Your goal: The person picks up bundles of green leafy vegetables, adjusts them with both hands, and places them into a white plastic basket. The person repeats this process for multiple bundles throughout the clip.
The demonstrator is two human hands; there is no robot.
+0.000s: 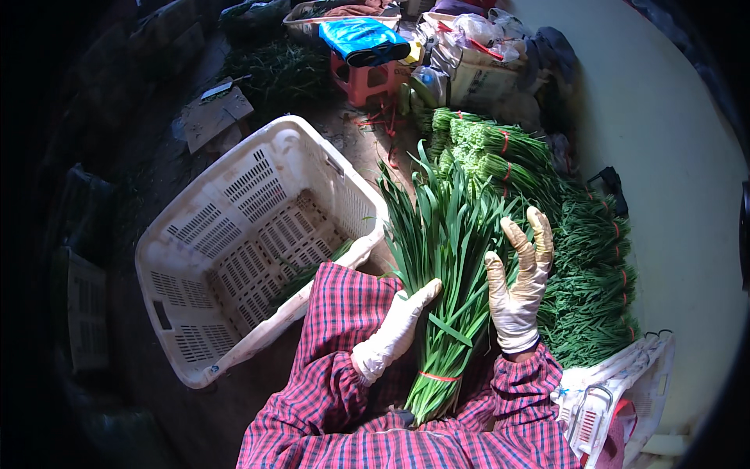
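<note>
In the head view, taking the bundle as clock centre, holds a bundle of long green leaves [437, 250] over the lap, tips toward 12, stems toward 6, with a red band [439, 377] round the stems. Grasps the bundle with the left hand [394, 332] at 8 o'clock, thumb laid across the front (cannot make out the other fingers, hidden behind the leaves). Holds the right hand [522, 289] unclenched at 3 o'clock, fingers spread and raised beside the leaves; cannot tell any contact. Wears pale, stained gloves [380, 349] and plaid sleeves [332, 387]. Has a white slatted crate [312, 168] at 9, stacked banded bundles [590, 281] from 1 to 3, and a red stool [355, 82] under a blue bag [363, 39] at 11.
</note>
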